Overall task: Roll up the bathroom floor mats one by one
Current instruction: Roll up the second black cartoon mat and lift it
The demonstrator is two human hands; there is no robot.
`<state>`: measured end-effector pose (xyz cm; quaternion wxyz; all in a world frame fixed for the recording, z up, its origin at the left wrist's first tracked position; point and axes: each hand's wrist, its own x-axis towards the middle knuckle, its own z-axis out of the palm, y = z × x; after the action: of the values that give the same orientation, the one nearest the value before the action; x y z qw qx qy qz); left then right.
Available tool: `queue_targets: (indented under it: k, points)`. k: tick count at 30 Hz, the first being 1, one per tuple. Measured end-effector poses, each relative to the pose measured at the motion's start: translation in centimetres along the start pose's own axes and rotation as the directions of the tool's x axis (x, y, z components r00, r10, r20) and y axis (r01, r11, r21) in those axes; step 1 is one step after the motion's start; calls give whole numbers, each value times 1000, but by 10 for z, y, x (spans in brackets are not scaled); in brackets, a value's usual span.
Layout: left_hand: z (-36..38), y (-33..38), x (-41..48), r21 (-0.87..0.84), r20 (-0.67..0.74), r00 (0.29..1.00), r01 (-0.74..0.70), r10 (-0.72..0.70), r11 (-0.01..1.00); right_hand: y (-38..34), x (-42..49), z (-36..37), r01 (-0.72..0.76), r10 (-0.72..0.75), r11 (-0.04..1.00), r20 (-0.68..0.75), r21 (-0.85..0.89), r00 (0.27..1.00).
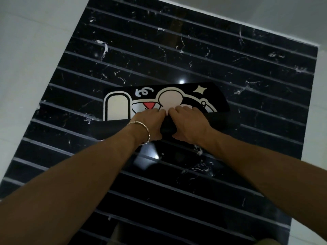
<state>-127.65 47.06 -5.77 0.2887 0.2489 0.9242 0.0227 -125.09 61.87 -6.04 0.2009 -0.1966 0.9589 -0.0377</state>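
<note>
Left grip (150, 121) and right grip (187, 122) close together mid-width on the mat (177, 96), fingers (159, 111) curled round its roll (167, 129), probably to wind it tight and even

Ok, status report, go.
Left hand, right hand both gripping the mat. Mat partly rolled, far part flat on floor. Nothing in the way.
</note>
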Motion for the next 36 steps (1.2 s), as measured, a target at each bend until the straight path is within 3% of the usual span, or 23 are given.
queue_targets:
  k: [2, 6, 7, 11, 13, 18, 20, 22, 24, 26, 29, 31, 36]
  points:
    - [3, 1, -3, 15, -32, 999, 4, -3, 1000, -1, 1, 2, -12, 12, 1000, 34, -23, 999]
    - [10, 6, -9, 105, -112, 994, 6, 6, 994, 8, 15, -12, -36, -27, 983, 335, 179, 942]
    - [9, 5, -8, 96, -97, 995, 8, 1, 995, 9, 15, -15, -34, -38, 979, 344, 202, 938]
    - [-1, -2, -1, -36, -9, 1000, 5, -5, 999, 4, 4, -10, 32, -37, 998, 99, 53, 994]
    - [-3, -4, -2, -53, -23, 1000, -9, 8, 999, 1, 4, -9, 31, -30, 1000, 86, -7, 996]
    - [3, 2, -9, 106, -115, 992, -41, 53, 994, 7, 17, -24, -36, -38, 984, 403, 174, 914]
    - [3, 2, -8, 100, -104, 994, -19, 30, 995, 6, 13, -24, -30, -33, 983, 338, 182, 941]
    - [1, 1, -6, 72, -94, 996, 6, 1, 997, 4, 6, -19, -14, -3, 996, 177, 92, 984]
    - [-1, 0, -6, 48, -106, 994, 15, -10, 999, 1, 2, -15, -33, 33, 999, 101, -1, 994]
    - [1, 1, -8, 94, -143, 990, -1, 15, 996, 1, 4, -16, -55, 54, 998, 137, 6, 989]
    - [7, 2, -12, 222, -161, 984, -36, 73, 974, 5, 9, -23, -110, 32, 976, 379, 187, 925]
    - [6, 3, -10, 198, -121, 991, -29, 54, 980, 6, 9, -26, -121, 9, 965, 431, 234, 902]
    - [-6, 3, -3, 104, -29, 999, -17, 20, 994, 2, 1, -10, -6, 0, 999, 118, 52, 993]
